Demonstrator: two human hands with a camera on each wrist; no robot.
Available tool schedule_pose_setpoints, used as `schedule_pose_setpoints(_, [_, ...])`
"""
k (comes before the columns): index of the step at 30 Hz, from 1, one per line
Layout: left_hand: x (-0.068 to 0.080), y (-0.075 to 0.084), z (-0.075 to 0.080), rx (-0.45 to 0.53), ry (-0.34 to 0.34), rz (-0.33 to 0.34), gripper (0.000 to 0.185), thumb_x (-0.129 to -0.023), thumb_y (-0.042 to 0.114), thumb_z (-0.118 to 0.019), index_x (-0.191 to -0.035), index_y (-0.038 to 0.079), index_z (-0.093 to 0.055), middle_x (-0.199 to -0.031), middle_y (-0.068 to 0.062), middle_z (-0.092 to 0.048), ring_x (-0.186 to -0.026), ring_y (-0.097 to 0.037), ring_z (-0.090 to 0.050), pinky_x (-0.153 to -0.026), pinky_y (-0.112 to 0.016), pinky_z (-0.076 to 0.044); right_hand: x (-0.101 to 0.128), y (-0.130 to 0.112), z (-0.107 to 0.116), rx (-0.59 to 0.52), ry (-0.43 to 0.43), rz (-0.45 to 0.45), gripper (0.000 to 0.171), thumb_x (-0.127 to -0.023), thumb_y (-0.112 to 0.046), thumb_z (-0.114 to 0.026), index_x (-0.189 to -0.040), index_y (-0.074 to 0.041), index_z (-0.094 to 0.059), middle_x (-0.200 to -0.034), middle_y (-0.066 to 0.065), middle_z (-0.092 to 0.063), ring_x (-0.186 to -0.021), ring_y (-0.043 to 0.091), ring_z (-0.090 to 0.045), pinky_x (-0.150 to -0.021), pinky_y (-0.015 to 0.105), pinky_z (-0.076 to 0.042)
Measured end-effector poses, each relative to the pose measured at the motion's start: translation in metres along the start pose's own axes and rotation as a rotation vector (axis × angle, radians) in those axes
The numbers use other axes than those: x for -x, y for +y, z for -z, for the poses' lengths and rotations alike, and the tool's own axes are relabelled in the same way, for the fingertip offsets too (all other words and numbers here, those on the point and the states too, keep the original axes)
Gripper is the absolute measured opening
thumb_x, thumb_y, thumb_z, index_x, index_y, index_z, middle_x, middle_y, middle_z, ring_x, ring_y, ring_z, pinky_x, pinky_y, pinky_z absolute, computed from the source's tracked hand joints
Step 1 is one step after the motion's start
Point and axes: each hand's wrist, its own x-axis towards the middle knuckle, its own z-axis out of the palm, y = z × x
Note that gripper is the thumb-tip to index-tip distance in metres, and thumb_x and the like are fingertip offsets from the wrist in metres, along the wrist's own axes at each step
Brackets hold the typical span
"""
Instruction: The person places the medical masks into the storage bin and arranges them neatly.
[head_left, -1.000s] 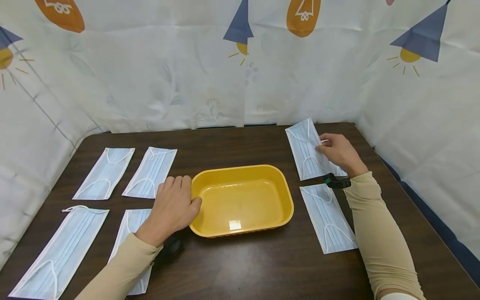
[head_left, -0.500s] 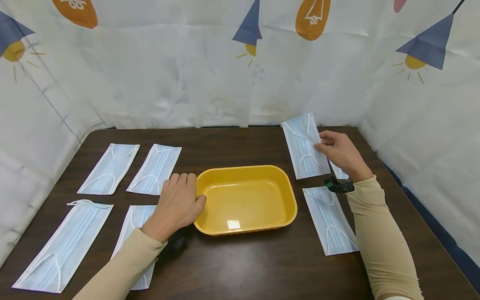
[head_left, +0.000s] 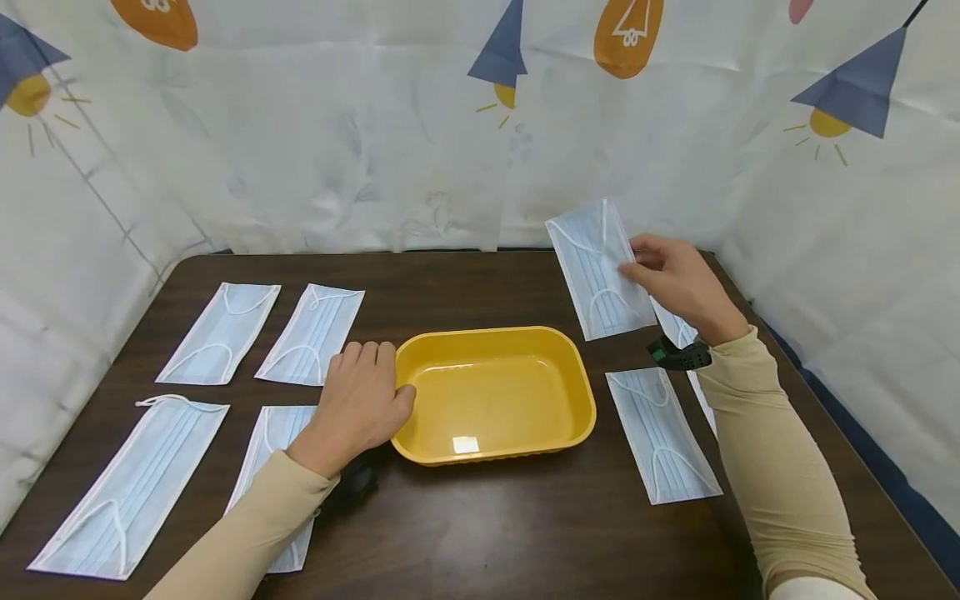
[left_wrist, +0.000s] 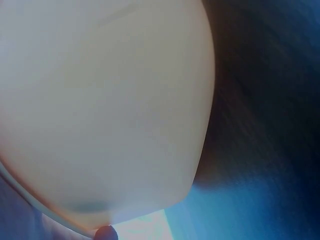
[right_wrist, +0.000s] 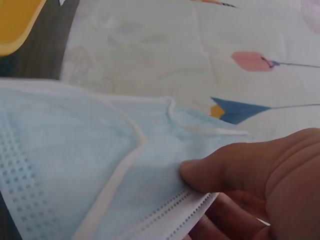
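Dark brown wooden table (head_left: 480,533): fills the lower half of the head view. Yellow oval plastic tray (head_left: 581,398): frame centre; probably light, rigid and slick, best steadied by its rim. Left hand (head_left: 358,406): laid against the tray's left rim, fingers relaxed, nothing gripped. Pale blue pleated disposable face mask (head_left: 596,262): held clear of the table, upper right of centre, pinched at its right edge by the right hand (head_left: 675,279). The mask is judged featherlight and floppy; an edge pinch suits it.
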Motion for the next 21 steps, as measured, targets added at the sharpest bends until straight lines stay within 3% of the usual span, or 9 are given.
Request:
schedule_pose_setpoints(8, [-0.001,0.000,-0.002,-0.001,-0.007,0.009,0.029,-0.089,0.027,-0.057,-0.097,-0.002,-0.054,-0.081,-0.011,-0.048,-0.083,-0.030,-0.040,-0.074,-0.040,-0.030,-0.001,-0.014,-0.001,-0.024,-0.049,0.049,0.042,-0.102,-0.031,-0.063,-0.140,-0.014,-0.059,-0.132,0.017,-0.070,-0.112,0.025,-0.065,-0.090,0.033,-0.051])
schedule_pose_setpoints(21, [0.001,0.002,0.002,-0.015,-0.004,0.029,0.031,-0.090,0.028,-0.057,-0.098,-0.002,-0.055,-0.083,-0.012,-0.048,-0.087,-0.031,-0.040,-0.077,-0.042,-0.031,0.001,-0.037,-0.017,-0.070,-0.132,0.137,0.031,-0.100,-0.022,-0.065,-0.130,-0.014,-0.067,-0.121,0.011,-0.075,-0.102,0.022,-0.068,-0.086,0.027,-0.054])
